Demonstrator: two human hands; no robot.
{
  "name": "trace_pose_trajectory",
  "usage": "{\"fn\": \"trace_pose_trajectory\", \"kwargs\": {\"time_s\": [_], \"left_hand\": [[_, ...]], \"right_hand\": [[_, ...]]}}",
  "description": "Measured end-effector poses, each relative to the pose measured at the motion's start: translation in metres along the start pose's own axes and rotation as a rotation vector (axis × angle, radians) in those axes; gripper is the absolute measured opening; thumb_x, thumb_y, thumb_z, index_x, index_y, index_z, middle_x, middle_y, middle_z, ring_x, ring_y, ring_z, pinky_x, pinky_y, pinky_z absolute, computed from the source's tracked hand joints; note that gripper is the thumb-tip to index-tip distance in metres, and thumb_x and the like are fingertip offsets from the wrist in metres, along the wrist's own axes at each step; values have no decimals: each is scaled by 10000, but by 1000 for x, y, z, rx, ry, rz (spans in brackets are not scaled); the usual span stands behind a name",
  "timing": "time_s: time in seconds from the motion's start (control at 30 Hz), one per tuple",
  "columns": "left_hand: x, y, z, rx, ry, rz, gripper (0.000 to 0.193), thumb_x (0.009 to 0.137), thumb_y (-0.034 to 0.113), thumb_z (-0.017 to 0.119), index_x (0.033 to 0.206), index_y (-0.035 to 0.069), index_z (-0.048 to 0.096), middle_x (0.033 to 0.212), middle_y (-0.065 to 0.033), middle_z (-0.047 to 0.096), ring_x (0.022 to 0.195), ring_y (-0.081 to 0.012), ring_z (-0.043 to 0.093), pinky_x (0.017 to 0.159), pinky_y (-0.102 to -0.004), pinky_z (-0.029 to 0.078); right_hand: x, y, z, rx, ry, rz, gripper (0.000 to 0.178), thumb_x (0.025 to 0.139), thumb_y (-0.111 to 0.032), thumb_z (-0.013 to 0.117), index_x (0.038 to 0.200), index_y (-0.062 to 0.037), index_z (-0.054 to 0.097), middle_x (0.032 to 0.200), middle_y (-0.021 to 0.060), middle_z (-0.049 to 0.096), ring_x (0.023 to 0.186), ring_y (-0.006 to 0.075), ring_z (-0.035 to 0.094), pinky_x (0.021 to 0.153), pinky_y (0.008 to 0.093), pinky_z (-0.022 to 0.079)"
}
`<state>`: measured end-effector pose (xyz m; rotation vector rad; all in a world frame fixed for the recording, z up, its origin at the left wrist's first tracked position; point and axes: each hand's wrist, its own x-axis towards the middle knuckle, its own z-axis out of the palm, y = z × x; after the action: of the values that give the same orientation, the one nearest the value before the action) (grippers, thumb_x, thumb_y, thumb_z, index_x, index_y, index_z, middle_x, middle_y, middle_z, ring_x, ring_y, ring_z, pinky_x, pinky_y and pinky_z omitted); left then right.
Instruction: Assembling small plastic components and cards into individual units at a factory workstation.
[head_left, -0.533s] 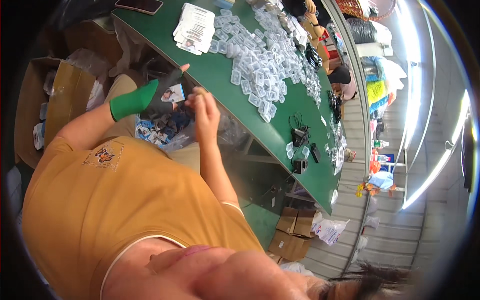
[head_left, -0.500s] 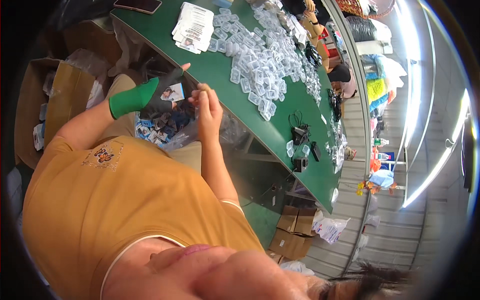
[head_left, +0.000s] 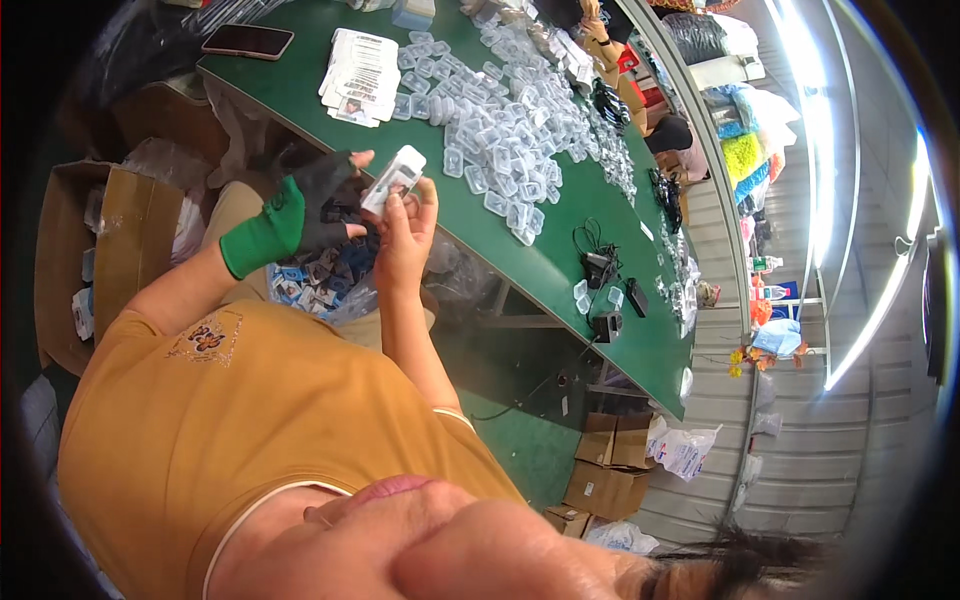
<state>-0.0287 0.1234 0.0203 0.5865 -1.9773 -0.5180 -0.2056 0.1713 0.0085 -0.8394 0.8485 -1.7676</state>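
Note:
My right hand (head_left: 402,238), bare, pinches a white printed card (head_left: 396,180) with a small picture on it, tilted up over the table's near edge. Close to its left side is my left hand (head_left: 312,205), in a green and black glove with bare fingertips. Its thumb and forefinger are apart, and I see nothing between them. Below both hands, many small blue, white and dark picture pieces (head_left: 318,283) lie in a plastic-lined heap near my lap. On the green table (head_left: 560,265), a fanned stack of white printed cards (head_left: 360,75) lies just beyond my hands.
A large pile of clear plastic cases (head_left: 510,145) covers the table's middle. A phone (head_left: 248,41) lies at its far left corner. Black devices with cables (head_left: 603,270) sit to the right. An open carton (head_left: 130,235) stands at my left; another person's arm (head_left: 600,35) shows across the table.
The small picture piece by my left glove is gone from there, and that hand's fingers have spread. My right hand now holds a raised white card. The view has shifted slightly.

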Motion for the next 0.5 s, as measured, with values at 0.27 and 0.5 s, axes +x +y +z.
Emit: {"fn": "trace_pose_trajectory", "kwargs": {"time_s": [0.27, 0.5], "left_hand": [[3, -11, 3, -127, -81, 2, 803, 774, 101, 856, 1482, 78, 479, 1234, -175, 686, 941, -292, 715, 778, -368, 584], [22, -4, -9, -94, -43, 339, 768, 759, 67, 840, 1445, 115, 500, 1083, -166, 708, 909, -355, 717, 764, -403, 588]], "right_hand": [[-17, -3, -17, -635, -294, -374, 629, 1011, 56, 573, 1579, -62, 332, 1192, 136, 650, 1029, 191, 664, 863, 355, 583], [-25, -24, 7, -592, -286, -581, 569, 995, 87, 573, 1525, -32, 402, 1194, 139, 671, 967, 191, 686, 862, 354, 583]]}}
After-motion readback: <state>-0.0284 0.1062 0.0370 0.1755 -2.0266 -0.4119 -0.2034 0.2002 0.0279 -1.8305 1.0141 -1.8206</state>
